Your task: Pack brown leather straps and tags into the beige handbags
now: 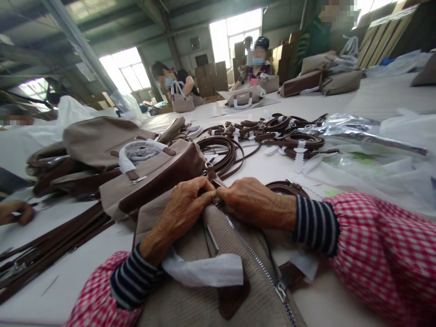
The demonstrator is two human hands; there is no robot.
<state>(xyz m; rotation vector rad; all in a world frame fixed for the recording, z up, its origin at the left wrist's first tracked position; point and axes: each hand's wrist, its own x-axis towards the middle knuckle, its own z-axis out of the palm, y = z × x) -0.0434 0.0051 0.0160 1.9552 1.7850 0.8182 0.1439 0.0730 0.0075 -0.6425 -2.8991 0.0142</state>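
Across a wide white table [61,290], bags and straps lie spread out before me. Three other people stand at its far side: one person [187,84] behind a small handbag [182,102], a second person [255,72] in a mask, and a third person [311,43] at the right. A big beige bag [190,304] lies closest, directly under the worker's two hands, its ribbed cloth facing up. Touching its far left side is another bag [163,181], beige with a brown base and a paper-wrapped handle. Long brown straps [64,245] run flat at the left, near a different person's hand [16,212]; more are looped in coils [293,141] beyond the worker. The worker wears red-and-white checked sleeves [378,245] with striped cuffs [315,225]. The left hand [182,206] and the right hand [254,202] meet at the far end of the beige bag, thumbs and fingers drawn narrow in a pinch there; I cannot tell which small part is between them. From that end a silver zip [251,252] slants toward the near edge, its pull [281,292] low down and clear of both hands.
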